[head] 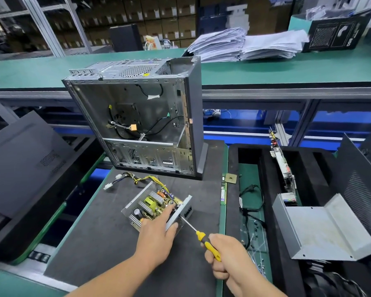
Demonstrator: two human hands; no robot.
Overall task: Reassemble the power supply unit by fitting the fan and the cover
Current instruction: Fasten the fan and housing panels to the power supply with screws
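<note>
Yellow plastic marks the handle of the screwdriver (210, 246), which the right hand (229, 260) holds with its grip closed round that handle, the shaft reaching up and left to the grilled wall of the power supply unit (154, 205). The unit lies open on the dark mat of the surface (107, 236), its board and heat sinks bare, its cable bundle (137, 180) trailing toward the empty computer case (141, 123) behind. The left hand (156, 234) steadies it, grip pressed on the metal wall with the thumb outside and the fingers reaching in over the board.

Whether the fan sits behind that wall I cannot tell; the hand hides the spot. The cover (321, 230), a bent grey sheet, rests well apart in the black foam tray (272, 159) on the right, not yet fitted.

The likeliest trouble, as I judge it, is the tip slipping off a screw head. The shaft meets the wall at a slant, so a hard push could skate it across the grille toward the left fingers or nudge the unit along the mat. A screw started crooked could bind. The fingers inside lie close to the components, and leaning on them could bend a part. Loose wires near the wall could be pinched once the cover goes on.
</note>
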